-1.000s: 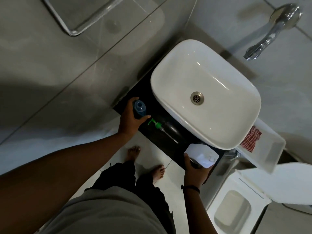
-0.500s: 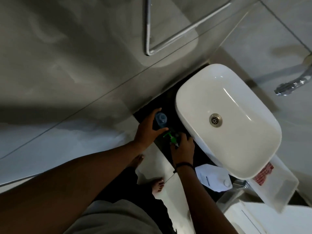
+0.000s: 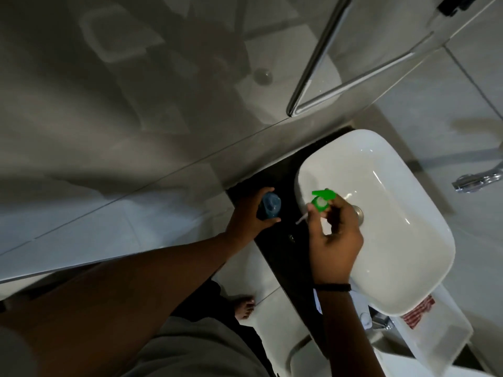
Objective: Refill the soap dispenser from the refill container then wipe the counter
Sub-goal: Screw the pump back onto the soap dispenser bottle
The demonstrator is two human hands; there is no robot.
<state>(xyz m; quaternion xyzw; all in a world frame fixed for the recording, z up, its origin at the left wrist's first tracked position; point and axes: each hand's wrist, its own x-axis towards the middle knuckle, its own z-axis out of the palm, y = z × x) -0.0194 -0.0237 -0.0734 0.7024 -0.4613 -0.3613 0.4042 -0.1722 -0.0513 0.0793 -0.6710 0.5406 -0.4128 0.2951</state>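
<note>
1. Left hand (image 3: 249, 217) is wrapped around the blue bottle (image 3: 269, 205), which stands upright on the black counter (image 3: 285, 240) just left of the sink (image 3: 394, 240). The bottle's mouth is open.
2. Right hand (image 3: 336, 235) pinches the green pump (image 3: 322, 200) by its collar, held up over the sink's left rim. The white tube (a bit blurry) sticks out down-left from the fingers toward the bottle, not touching it.
3. Pump and bottle are apart, with a gap of bare counter between them.
4. Refill jug (image 3: 318, 303) is mostly hidden behind the right wrist; only a white edge shows at the counter's near end.
5. A red-striped cloth (image 3: 419, 312) peeks out past the sink's near right corner, and the tap (image 3: 473, 180) is on the far right.
</note>
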